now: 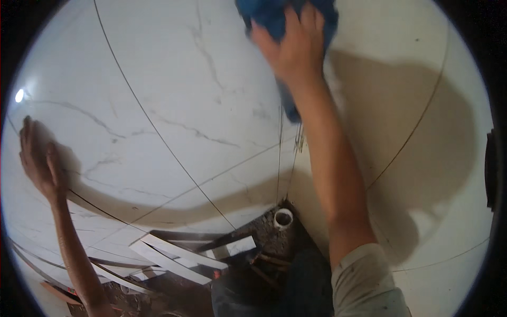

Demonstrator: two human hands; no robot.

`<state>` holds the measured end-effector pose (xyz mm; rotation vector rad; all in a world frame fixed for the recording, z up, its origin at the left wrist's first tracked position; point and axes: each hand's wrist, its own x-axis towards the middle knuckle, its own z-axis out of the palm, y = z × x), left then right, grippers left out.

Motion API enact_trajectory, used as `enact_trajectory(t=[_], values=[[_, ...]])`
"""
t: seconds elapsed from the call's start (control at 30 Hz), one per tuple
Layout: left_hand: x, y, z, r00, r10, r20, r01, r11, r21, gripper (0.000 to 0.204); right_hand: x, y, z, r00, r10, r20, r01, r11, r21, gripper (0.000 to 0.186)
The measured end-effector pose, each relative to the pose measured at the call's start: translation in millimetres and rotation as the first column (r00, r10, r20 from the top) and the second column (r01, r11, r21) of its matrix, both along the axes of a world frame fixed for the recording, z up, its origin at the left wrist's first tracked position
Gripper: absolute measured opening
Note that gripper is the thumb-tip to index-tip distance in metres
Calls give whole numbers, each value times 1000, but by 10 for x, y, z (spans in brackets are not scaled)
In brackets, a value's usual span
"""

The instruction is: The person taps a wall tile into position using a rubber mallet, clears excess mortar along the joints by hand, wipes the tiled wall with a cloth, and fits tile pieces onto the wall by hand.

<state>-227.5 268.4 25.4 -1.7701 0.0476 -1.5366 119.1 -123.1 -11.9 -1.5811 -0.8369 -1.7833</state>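
My right hand (298,53) is high up near the corner of a tiled wall, its fingers spread over a crumpled blue cloth (264,15) that it holds against the surface. A loose tail of the cloth hangs below the palm along the corner joint. Off to the far left, my left hand (41,161) lies against the white marble-patterned wall tiles (174,100) with its fingers stretched out and nothing in it. Dark vertical streaks mark the corner just under the cloth.
Low in the corner, a white round pipe end (283,217) sticks up from dark, dirty ground. Several white cut tile strips (177,260) lie criss-crossed beside it. A plain pale wall (438,222) rises on the right, with my shadow on it.
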Motion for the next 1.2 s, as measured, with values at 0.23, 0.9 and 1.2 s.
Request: enact_trajectory(t=[0.23,0.9,1.2], values=[[107,-42,-103,997,-64,51,67,995,-68,53,-386,-212,-3911,765,43,-643,-9,998,56,83],[9,1,-91,999,-8,39,11,996,-93,50,-388,-164,282,919,205,-336,-208,978,28,99],[57,43,-161,998,39,57,-36,998,-59,54,-818,-302,-3655,566,314,-762,-184,949,255,98]])
